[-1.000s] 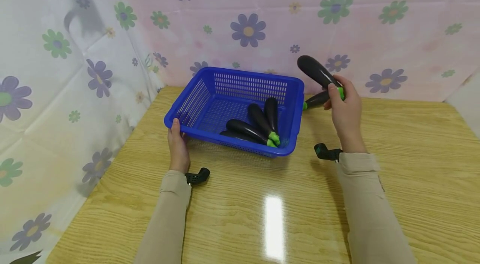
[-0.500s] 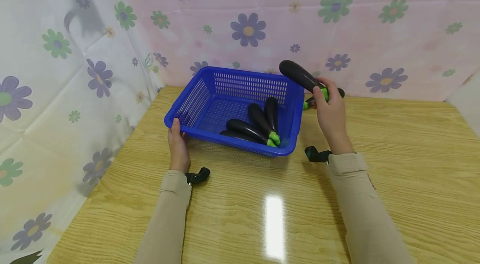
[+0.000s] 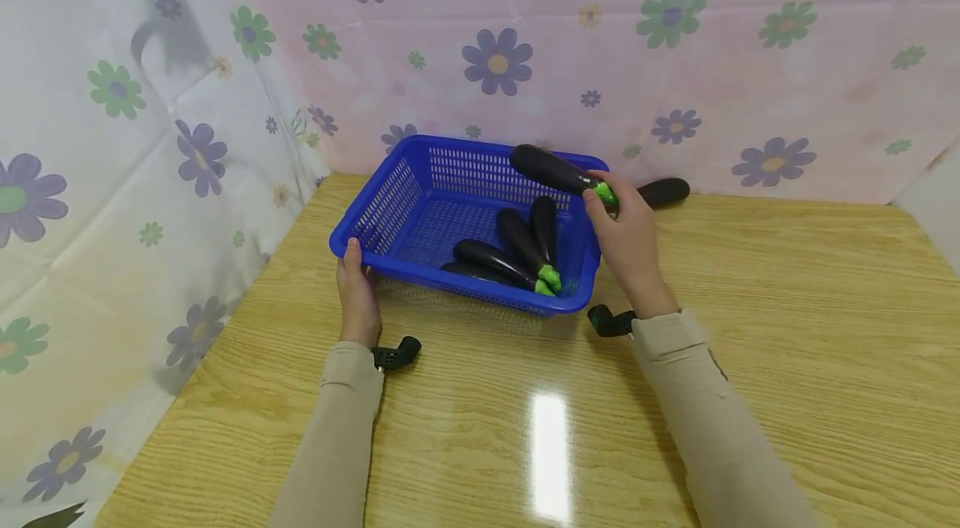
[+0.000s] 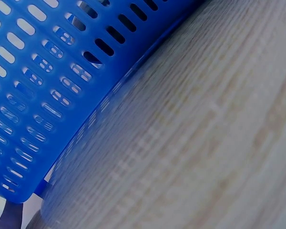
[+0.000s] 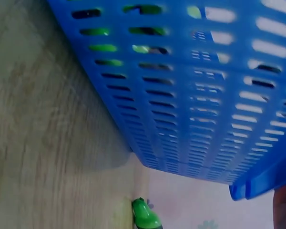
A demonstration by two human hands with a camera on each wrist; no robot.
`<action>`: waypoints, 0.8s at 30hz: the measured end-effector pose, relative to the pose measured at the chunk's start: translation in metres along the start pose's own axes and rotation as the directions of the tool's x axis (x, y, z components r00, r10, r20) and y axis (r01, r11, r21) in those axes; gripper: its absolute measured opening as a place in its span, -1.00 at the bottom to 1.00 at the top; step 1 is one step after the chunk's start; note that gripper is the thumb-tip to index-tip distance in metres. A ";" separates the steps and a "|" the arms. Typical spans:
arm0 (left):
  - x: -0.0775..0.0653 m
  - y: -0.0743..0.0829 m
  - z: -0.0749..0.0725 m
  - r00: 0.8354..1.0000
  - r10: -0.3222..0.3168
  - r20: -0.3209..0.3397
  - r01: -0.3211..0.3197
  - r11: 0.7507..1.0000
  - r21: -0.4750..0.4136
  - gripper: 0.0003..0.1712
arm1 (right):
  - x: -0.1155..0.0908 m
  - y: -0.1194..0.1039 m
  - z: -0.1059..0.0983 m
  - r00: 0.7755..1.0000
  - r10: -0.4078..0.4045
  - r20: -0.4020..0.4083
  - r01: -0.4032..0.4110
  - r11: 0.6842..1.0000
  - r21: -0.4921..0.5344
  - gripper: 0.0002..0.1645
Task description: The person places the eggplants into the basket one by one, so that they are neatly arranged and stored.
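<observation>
A blue plastic basket (image 3: 450, 281) with slotted walls sits at the back of the table, and several dark eggplants (image 3: 491, 259) with green stem ends lie in its right half. At its front left corner my left hand (image 3: 356, 295) grips the rim, thumb on top. My right hand (image 3: 627, 241) pinches another eggplant (image 3: 551, 168) near its green cap, its dark body pointing left over the basket's right rim. One more eggplant (image 3: 666, 191) lies on the table behind that hand, partly hidden. In the right wrist view its green cap (image 5: 145, 215) shows below the basket wall (image 5: 157, 95).
The basket stands on a wood-grain table (image 3: 465, 411). Flower-patterned cloth (image 3: 570, 45) hangs close behind it and along the left side. A black wrist camera (image 3: 397, 353) sits on each forearm.
My right hand has moved left with its eggplant, from beside the basket to over its right rim. The left hand and the basket have stayed put.
</observation>
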State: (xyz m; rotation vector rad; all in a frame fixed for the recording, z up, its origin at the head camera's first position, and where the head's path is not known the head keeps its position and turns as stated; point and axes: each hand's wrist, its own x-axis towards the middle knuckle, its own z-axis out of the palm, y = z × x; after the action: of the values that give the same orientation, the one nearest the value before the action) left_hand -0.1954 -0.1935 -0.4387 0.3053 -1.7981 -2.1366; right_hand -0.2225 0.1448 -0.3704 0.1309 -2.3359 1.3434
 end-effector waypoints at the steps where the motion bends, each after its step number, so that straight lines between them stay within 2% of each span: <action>1: 0.000 0.000 0.000 1.000 -0.005 -0.003 0.005 1.000 0.000 -0.24 | -0.001 0.000 0.001 1.000 -0.008 0.004 0.008 1.000 -0.006 -0.49; 9: -0.001 0.000 0.001 1.000 0.024 0.005 -0.024 1.000 -0.010 -0.28 | -0.004 -0.001 0.009 0.992 -0.088 0.092 0.091 0.995 -0.032 -0.51; 15: -0.001 -0.001 0.000 1.000 0.019 0.005 -0.019 1.000 -0.006 -0.27 | -0.004 -0.001 0.009 0.983 -0.085 0.160 0.091 0.995 -0.030 -0.52; 20: 0.000 -0.002 0.000 0.999 0.031 0.008 -0.031 0.999 -0.031 -0.28 | -0.003 -0.004 0.008 0.959 -0.084 0.270 0.115 0.988 -0.099 -0.49; 24: 0.000 -0.001 0.000 1.000 0.030 0.009 -0.030 0.999 -0.028 -0.29 | -0.001 -0.005 0.007 0.933 -0.129 0.335 0.190 0.970 -0.155 -0.48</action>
State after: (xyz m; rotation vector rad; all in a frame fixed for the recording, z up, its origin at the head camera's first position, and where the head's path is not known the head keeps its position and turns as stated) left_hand -0.1952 -0.1928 -0.4393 0.2610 -1.7657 -2.1438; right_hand -0.2221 0.1360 -0.3699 0.5085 -2.6397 1.0845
